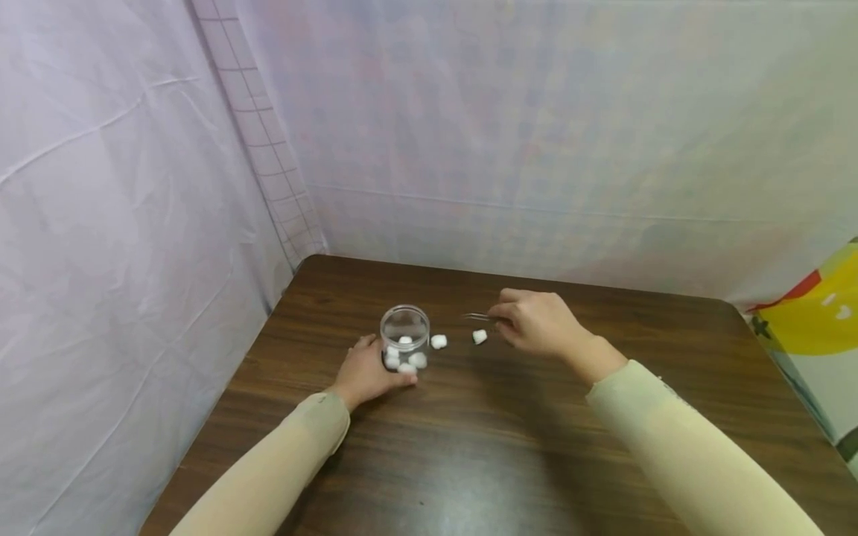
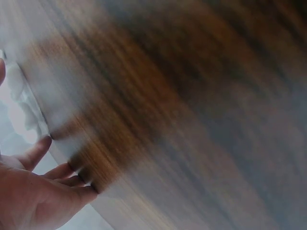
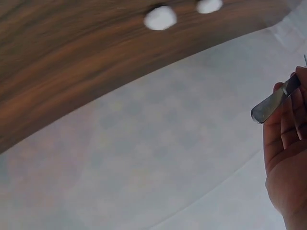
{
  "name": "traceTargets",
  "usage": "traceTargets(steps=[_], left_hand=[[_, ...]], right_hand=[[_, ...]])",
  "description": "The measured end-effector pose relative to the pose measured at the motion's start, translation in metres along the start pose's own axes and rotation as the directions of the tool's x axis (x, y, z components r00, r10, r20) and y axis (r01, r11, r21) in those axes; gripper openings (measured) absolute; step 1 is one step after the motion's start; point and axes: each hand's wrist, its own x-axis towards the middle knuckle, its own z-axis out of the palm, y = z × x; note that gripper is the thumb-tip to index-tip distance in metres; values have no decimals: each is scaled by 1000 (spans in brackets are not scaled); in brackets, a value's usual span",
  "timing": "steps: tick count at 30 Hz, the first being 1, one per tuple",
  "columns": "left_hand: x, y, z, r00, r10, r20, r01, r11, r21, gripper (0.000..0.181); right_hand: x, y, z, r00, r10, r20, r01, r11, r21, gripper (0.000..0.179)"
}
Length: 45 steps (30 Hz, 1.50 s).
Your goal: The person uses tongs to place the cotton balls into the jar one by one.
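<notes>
A clear round jar [image 1: 405,327] stands on the table with several cotton balls [image 1: 407,368] in it. My left hand [image 1: 367,374] grips it from the left, thumb across its near side. The left wrist view shows that hand [image 2: 43,191] with fingertips down at the tabletop. In my right hand [image 1: 539,321] I pinch metal tweezers [image 1: 477,316], their parted tips pointing left. Their rounded back end [image 3: 263,113] shows in the right wrist view. One loose cotton ball [image 1: 479,336] lies just below the tips. Another cotton ball [image 1: 439,342] lies between it and the jar.
The dark wood-grain table [image 1: 469,461] ends at a pale cloth backdrop [image 1: 536,149] behind. White cloth [image 1: 121,260] hangs along the left side. At the far right is a yellow and red printed item [image 1: 814,313].
</notes>
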Motion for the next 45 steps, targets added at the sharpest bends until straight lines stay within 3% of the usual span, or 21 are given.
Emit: traceTargets(steps=[12, 20, 26, 34, 45], left_hand=[[-2, -3, -2, 1000, -6, 8, 6, 1000, -26, 93], [-3, -5, -3, 1000, -2, -4, 2, 1000, -23, 93], [-3, -7, -2, 1000, -2, -4, 2, 1000, -16, 93], [-4, -6, -3, 1000, 2, -3, -2, 1000, -18, 92], [-4, -6, -4, 1000, 17, -6, -17, 1000, -14, 93]], right_hand=[[-56, 31, 14, 989, 126, 76, -124, 992, -23, 17], [-79, 46, 23, 975, 176, 136, -174, 984, -25, 16], [-86, 53, 31, 977, 178, 120, -177, 984, -26, 14], [-86, 55, 35, 964, 208, 165, -207, 978, -28, 16], [-82, 58, 41, 970, 193, 151, -189, 981, -36, 14]])
